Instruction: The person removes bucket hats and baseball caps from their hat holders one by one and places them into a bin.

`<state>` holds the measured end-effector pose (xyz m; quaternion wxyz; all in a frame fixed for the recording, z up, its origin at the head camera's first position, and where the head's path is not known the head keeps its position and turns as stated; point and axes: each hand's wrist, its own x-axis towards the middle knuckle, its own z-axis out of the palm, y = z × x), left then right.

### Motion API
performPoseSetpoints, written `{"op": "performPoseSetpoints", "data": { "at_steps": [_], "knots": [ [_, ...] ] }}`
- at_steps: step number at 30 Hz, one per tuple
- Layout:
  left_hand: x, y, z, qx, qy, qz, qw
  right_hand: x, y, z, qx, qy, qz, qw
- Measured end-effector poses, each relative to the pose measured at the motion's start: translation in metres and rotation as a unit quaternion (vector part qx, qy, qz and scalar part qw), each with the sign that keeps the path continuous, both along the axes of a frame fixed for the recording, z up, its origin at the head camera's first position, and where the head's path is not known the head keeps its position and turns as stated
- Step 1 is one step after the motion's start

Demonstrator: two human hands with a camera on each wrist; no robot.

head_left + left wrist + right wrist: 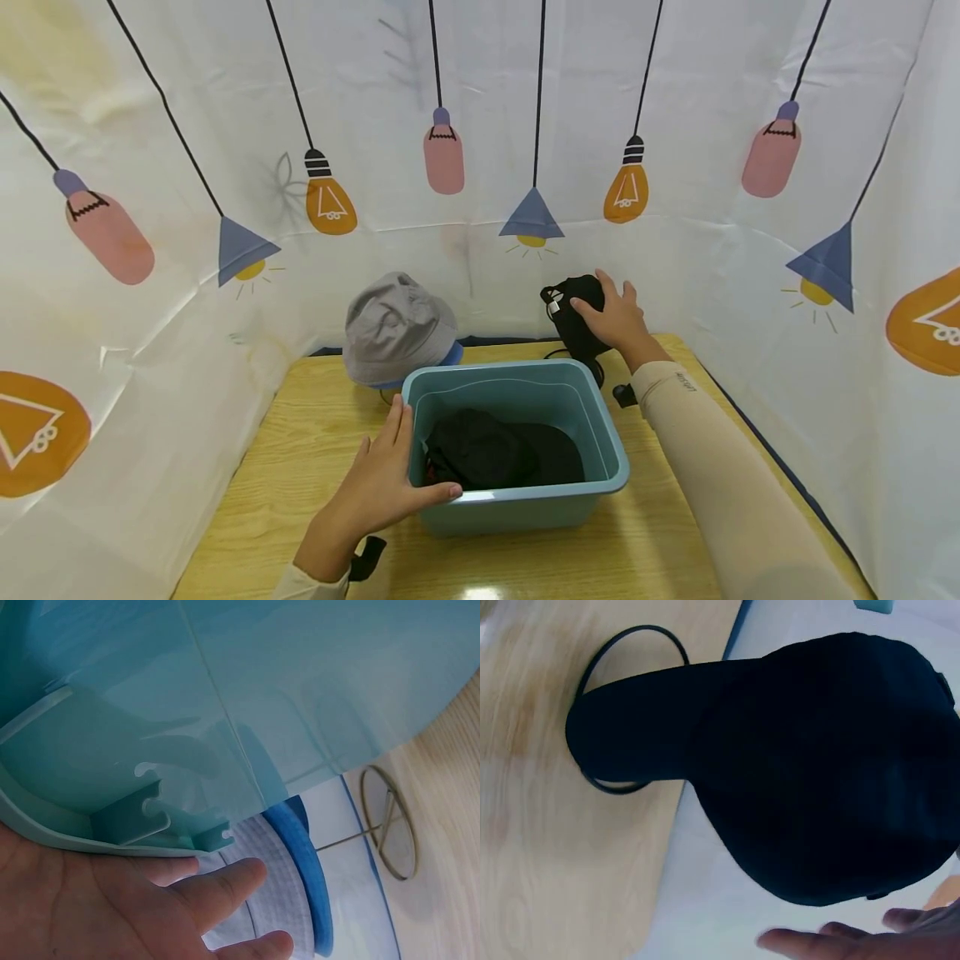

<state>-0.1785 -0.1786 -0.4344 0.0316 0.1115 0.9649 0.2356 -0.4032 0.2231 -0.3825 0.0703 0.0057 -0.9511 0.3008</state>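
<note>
My left hand (382, 479) rests on the near left corner of a blue-green plastic bin (517, 510), its thumb over the near rim and its fingers straight along the left side. The palm lies against the rim in the left wrist view. Inside the bin lies a black cloth item (487, 450), its exact kind hidden in folds. Behind the bin's right side, a black cap (817, 765) sits on a stand with a round wire base (645, 628), brim pointing down. My right hand (618, 315) is at the cap's right side with fingers spread, overlapping it in the head view.
A grey bucket hat (397, 329) with a blue brim edge stands behind the bin's left side, on a wire stand (390, 825). The wooden table (300, 433) ends at a white curtain (465, 275) printed with lamps, which surrounds it at the back and sides.
</note>
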Motion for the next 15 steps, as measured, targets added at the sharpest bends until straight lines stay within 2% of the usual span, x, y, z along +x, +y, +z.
{"op": "performPoseSetpoints", "data": {
  "at_steps": [4, 9, 15],
  "knots": [
    [-0.0004, -0.0008, -0.0018, 0.002, 0.004, 0.001, 1.0, -0.0003, 0.0025, -0.0036, -0.044, -0.021, 0.004, 0.999],
    [-0.0023, -0.001, -0.0014, 0.002, 0.01, -0.002, 0.9999, -0.0037, 0.0037, -0.0049, -0.07, -0.046, 0.009, 0.996],
    [-0.0014, -0.0001, -0.0026, 0.001, 0.018, -0.005, 0.9998, -0.0063, 0.0047, -0.0091, -0.118, -0.086, 0.002, 0.989]
  ]
}}
